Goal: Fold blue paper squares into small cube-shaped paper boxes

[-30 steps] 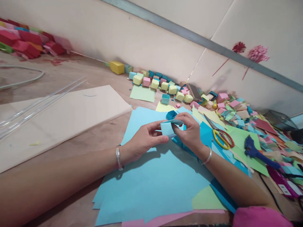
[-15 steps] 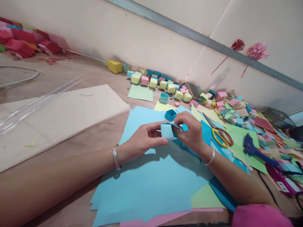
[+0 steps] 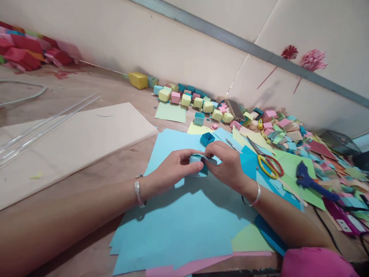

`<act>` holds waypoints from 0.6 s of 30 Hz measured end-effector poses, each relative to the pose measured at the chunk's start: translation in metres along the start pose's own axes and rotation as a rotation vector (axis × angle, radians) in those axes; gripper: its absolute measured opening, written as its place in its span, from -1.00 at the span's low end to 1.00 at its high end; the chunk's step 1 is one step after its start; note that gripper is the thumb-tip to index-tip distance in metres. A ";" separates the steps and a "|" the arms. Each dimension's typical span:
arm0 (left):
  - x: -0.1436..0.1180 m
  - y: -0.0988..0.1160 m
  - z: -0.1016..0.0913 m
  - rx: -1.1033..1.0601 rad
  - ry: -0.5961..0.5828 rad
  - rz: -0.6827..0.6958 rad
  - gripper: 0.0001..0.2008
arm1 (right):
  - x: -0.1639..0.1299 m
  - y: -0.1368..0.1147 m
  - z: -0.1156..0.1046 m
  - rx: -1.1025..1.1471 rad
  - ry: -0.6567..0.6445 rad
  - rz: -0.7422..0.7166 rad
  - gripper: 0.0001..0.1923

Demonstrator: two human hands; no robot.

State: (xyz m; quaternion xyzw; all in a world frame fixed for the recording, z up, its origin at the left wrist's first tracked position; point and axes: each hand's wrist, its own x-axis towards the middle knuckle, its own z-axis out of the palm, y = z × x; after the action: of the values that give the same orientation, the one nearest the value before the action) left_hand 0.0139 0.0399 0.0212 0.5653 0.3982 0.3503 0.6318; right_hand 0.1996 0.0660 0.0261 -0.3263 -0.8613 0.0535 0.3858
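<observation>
My left hand and my right hand meet over a small folded piece of light blue paper, both pinching it above a stack of light blue sheets. The piece looks like a partly formed little box, mostly hidden by my fingers. A finished dark blue paper box sits just beyond my hands. Each wrist wears a silver bangle.
Yellow-and-red scissors and a blue glue gun lie to the right on green paper. Several small coloured paper boxes line the wall. A large cream board and clear tubes lie left. Paper scraps pile up at far right.
My hands have pressed the light blue piece down and closer together, folding it smaller. The view has shifted slightly.
</observation>
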 end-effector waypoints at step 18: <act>-0.001 0.006 0.002 0.645 0.143 0.272 -0.63 | -0.004 -0.002 0.007 -0.177 0.005 -0.156 -0.83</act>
State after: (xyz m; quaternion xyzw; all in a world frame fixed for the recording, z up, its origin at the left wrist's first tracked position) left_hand 0.0157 0.0390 0.0269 0.7576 0.4526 0.3262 0.3389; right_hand 0.1960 0.0630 0.0193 -0.2912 -0.8845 -0.0536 0.3604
